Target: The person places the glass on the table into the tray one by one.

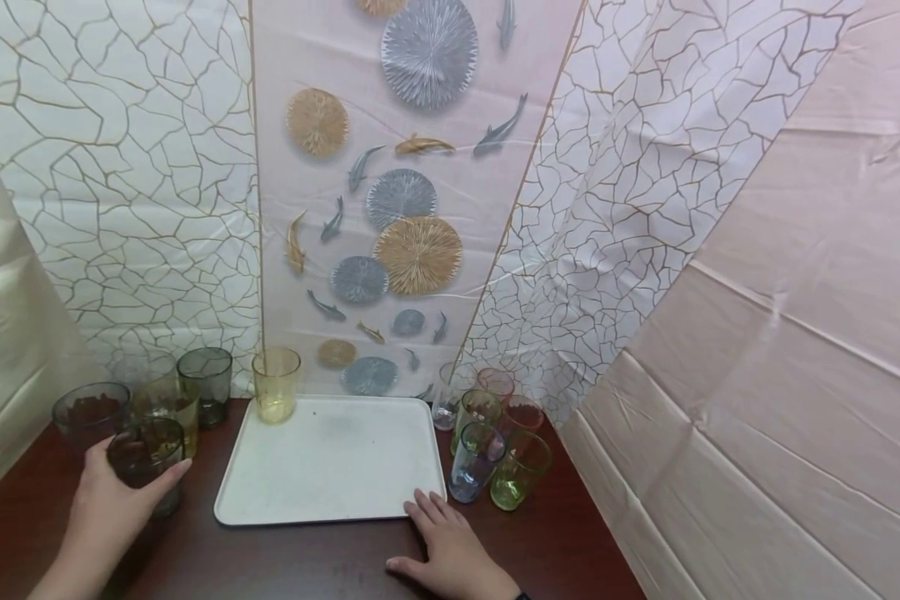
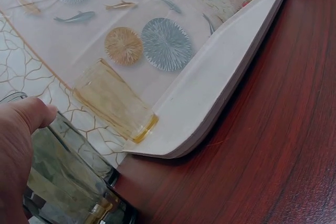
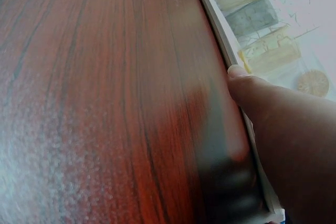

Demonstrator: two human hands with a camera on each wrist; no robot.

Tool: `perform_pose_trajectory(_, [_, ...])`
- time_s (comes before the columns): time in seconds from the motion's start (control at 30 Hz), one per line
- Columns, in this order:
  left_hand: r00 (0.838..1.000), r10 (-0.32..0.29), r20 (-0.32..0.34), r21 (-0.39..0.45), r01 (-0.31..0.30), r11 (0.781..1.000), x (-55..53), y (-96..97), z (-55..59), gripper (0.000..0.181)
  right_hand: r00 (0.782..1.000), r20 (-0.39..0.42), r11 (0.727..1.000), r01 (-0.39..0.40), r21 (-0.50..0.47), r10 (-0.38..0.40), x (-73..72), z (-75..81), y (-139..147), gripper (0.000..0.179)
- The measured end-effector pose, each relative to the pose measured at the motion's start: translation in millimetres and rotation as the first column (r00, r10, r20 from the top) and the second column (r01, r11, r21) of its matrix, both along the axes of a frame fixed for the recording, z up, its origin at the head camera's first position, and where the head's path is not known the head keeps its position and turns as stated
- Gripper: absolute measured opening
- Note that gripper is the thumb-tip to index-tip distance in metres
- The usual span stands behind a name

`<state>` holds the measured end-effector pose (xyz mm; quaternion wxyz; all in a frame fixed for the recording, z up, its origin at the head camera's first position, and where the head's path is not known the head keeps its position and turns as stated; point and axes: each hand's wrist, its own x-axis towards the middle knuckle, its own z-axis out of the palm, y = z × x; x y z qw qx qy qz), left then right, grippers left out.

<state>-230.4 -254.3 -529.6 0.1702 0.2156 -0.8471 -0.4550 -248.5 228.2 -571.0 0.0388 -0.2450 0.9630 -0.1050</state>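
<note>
Left fingers (image 1: 99,458) curled round smoky transparent tumbler (image 1: 146,448), right fingers (image 1: 433,510) extended at smooth white tray (image 1: 315,467)

Bare left hand (image 1: 108,492) and forearm (image 1: 67,557), bare right hand (image 1: 447,543) too, plus a dark band (image 1: 522,596) peeking in by the wrist.

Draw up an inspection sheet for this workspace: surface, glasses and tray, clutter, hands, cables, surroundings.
Surface: reddish-brown, wood-grained tabletop.
Job's things: white tray with a yellow glass upright near its far left corner; a left group of glasses and a right group of glasses flank it.
Clutter: nothing seen.
Hands: left hand grips a dark glass; right hand lies at the tray's near right corner, holding no glass.
Cables: nothing seen.
Surroundings: patterned sheeting with fish and discs behind; creased pale sheeting on the right.
</note>
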Motion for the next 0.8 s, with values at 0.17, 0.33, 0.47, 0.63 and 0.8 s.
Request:
perform_pose_trajectory(0.17, [0.999,-0.006,0.037,0.023,0.006,1.000,-0.8,0.0,1.3,0.131,1.000,-0.021,1.000,-0.012,0.000,0.012,1.0,1.4,-1,0.099])
perform_pose_trajectory(0.33, [1.000,-0.019,-0.013,0.005,0.020,1.000,3.8,5.0,5.5,0.127,1.000,-0.026,1.000,-0.013,-0.002,0.013,1.2,0.7,0,0.098])
perform_pose_trajectory(0.47, [0.998,-0.051,-0.033,-0.010,0.050,0.999,7.4,15.9,12.5,0.126,1.000,-0.018,1.000,-0.013,0.001,0.013,1.0,-2.1,1,0.099])
perform_pose_trajectory(0.63, [0.991,-0.100,-0.094,-0.023,0.098,0.995,0.9,32.5,16.6,0.122,1.000,-0.023,1.000,-0.020,-0.001,0.020,1.5,-3.2,0,0.099])
perform_pose_trajectory(0.8, [0.986,-0.145,-0.081,-0.011,0.144,0.989,-22.1,52.6,17.3,0.124,1.000,0.009,1.000,-0.011,-0.005,0.011,-1.2,-1.3,0,0.097])
